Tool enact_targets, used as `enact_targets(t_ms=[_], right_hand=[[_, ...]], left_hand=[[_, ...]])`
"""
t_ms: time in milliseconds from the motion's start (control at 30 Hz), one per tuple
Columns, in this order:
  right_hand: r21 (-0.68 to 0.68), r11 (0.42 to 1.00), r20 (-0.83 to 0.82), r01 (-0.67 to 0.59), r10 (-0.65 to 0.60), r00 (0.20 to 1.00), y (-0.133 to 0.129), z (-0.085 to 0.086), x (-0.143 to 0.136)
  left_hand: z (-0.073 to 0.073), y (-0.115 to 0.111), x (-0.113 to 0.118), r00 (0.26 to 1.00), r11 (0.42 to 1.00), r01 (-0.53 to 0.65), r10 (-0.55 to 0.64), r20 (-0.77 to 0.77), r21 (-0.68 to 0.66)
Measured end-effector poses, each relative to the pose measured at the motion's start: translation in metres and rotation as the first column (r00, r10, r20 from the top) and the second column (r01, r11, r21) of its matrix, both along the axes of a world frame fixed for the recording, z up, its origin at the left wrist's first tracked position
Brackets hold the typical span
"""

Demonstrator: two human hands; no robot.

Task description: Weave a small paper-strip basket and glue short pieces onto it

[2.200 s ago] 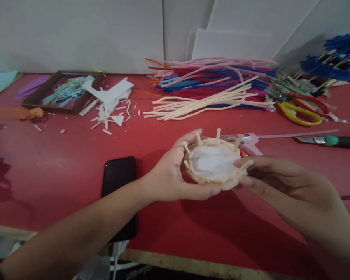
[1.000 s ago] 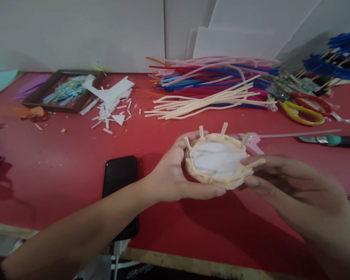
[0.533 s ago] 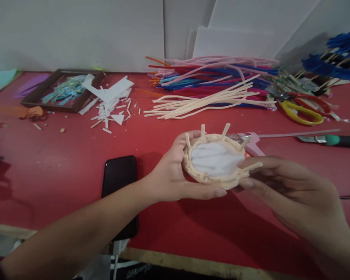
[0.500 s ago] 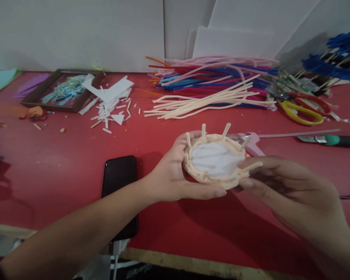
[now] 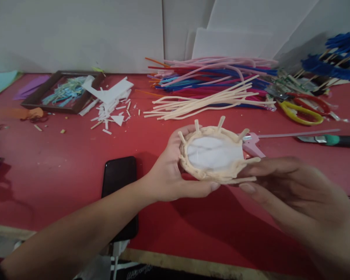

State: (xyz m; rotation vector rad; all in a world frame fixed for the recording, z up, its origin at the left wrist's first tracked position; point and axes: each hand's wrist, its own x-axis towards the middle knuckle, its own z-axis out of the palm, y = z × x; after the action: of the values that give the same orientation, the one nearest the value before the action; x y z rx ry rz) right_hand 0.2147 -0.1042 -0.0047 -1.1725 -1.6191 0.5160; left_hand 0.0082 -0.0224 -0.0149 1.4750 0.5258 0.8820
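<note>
A round cream woven basket (image 5: 212, 153) with a white base is tilted above the red table, several short stems sticking out from its rim. My left hand (image 5: 177, 171) grips its left side, thumb along the near edge and fingers behind. At the basket's right, my right hand (image 5: 297, 194) has its thumb and forefinger near a loose cream strand end (image 5: 245, 180); the fingers are slightly apart, and its other fingers are partly hidden. A pink glue gun (image 5: 253, 144) lies behind the basket's right side.
A black phone (image 5: 119, 177) lies left of the basket. Behind are cream strips (image 5: 204, 103), coloured pipe cleaners (image 5: 169, 81), yellow-handled scissors (image 5: 301, 112) and white scraps (image 5: 111, 97). A brown frame (image 5: 32, 104) stands back left, a green-black cutter (image 5: 332, 140) right.
The basket has shifted slightly left and up and tilted, and a loose strand end now shows at its near right. My right thumb and forefinger have moved apart from the rim.
</note>
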Motion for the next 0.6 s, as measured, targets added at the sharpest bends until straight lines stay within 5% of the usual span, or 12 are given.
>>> enact_targets(t_ms=[300,600], right_hand=[[0.218,0.975,0.487,-0.039,-0.075,0.87,-0.002,0.012,0.005],[0.23,0.968,0.553,-0.097,-0.048,0.832,-0.013,-0.001,0.013]], left_hand=[[-0.009,0.002,0.003,0.99,0.984,-0.14,0.137,0.035,0.107],[-0.004,0.003,0.001,0.993,0.984,-0.118,0.119,0.0,0.134]])
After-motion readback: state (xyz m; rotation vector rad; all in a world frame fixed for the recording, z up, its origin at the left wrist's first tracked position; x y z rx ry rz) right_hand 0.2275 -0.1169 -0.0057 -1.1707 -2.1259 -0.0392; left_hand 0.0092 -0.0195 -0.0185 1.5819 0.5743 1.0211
